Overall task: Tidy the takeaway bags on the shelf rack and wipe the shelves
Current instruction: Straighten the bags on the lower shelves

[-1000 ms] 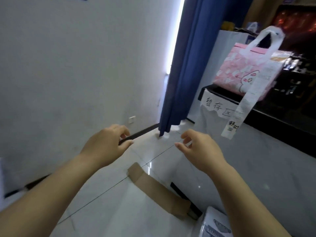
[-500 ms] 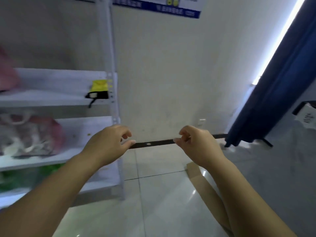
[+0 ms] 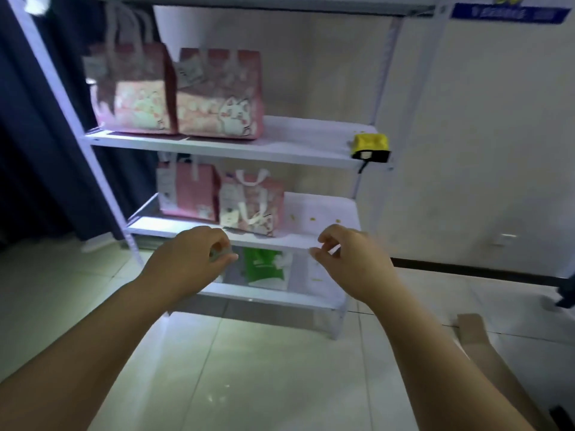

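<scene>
Pink bags stand up high on the rack, a green bag sits at its bottom, and the left hand and right hand hang in front, loosely curled, holding nothing.

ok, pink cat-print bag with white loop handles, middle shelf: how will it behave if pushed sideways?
The pink cat-print bag stands upright holding its box shape, so probably semi-stiff; should slide, not crumple. It looks tall and sits near the white shelf edge, so a high push may tip it. One white handle droops down its front: likely soft.
</scene>
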### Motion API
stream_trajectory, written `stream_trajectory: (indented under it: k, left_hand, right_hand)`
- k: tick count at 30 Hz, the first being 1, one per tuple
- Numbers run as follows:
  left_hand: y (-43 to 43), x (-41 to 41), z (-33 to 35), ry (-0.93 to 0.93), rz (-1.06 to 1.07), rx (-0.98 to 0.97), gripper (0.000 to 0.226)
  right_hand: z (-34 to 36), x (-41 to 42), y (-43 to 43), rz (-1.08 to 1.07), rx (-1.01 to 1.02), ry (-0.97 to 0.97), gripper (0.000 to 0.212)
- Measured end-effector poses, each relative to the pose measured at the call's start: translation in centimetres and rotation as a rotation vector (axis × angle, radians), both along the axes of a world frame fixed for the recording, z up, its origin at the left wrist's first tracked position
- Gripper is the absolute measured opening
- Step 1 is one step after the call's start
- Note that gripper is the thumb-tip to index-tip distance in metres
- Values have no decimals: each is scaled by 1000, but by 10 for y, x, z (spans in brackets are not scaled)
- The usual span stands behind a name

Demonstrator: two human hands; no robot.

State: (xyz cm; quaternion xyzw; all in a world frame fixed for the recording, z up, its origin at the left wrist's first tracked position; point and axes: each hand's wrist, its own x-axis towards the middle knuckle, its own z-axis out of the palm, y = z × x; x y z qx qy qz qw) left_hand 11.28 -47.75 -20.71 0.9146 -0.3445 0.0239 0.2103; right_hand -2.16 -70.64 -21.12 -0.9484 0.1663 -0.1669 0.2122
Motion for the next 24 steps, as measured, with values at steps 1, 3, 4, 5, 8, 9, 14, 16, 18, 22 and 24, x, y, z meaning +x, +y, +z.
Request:
stream_trajectory:
  k: [1, 3, 4, 5, 8, 9, 14, 16, 18, 22, 24]
  left_hand:
    - [19, 5, -2, 5, 21, 10, 13]
    - [51, 15, -6, 11, 53, 20, 11]
    - [65, 20, -7, 9, 69, 18, 11]
    - [77, 26, -9, 3, 84, 10, 11]
    - [106, 49, -17, -2, 125, -18, 13]
    - [114, 58, -20, 2, 136, -22, 13]
    - [134, 120, -35, 13, 174, -18, 13]
    - [137, 149, -38, 10, 184, -13, 12]
    - [137, 180, -40, 17, 198, -20, 12]
    - [137, 238, -41, 45, 212, -10, 15]
    - [138, 260, -45, 54, 214, -8, 14]
  right_hand:
    - [-3, 9, 17, 21, 1, 9, 25]
    - [-8, 26, 47, 57, -4, 32, 26]
    - [-10, 36, 59, 72, 3, 45, 26]
    - [-12, 45, 70, 85, 14, 57, 26]
    - [-18, 76, 95, 110, 21, 84, 26]
    - [-20, 87, 101, 119, 19, 94, 26]
    - [-32, 152, 113, 148, 12, 140, 26]
    - [-37, 181, 112, 144, 25, 144, 27]
    - [-40, 211, 109, 132, 52, 152, 29]
    - [-43, 268, 106, 117, 89, 151, 29]
    - [-44, 292, 107, 120, 93, 138, 26]
